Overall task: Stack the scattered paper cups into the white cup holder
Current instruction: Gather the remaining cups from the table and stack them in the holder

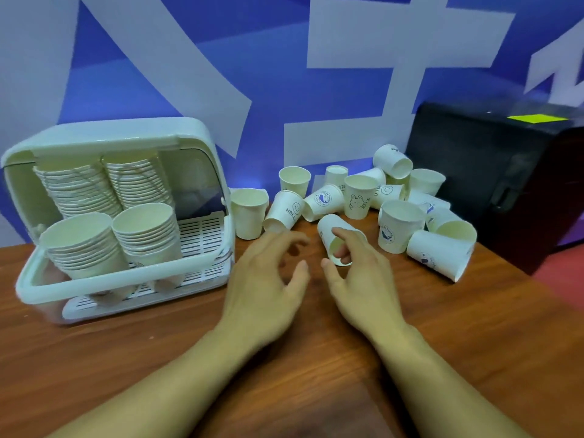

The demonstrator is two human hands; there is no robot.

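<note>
The right hand (363, 279) pinches a tipped paper cup (331, 227) by its rim, just before the scattered cups (401, 222), with the left hand (271, 276) loose and empty, and so thin a grip may crush or drop it short of the white cup holder (120, 279).

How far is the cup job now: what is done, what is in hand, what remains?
Done: four tall stacks already sit in the white cup holder. In hand: the right hand pinches one cup by its rim; the left hand holds nothing. Left: over a dozen loose cups beside the holder on the table.
</note>
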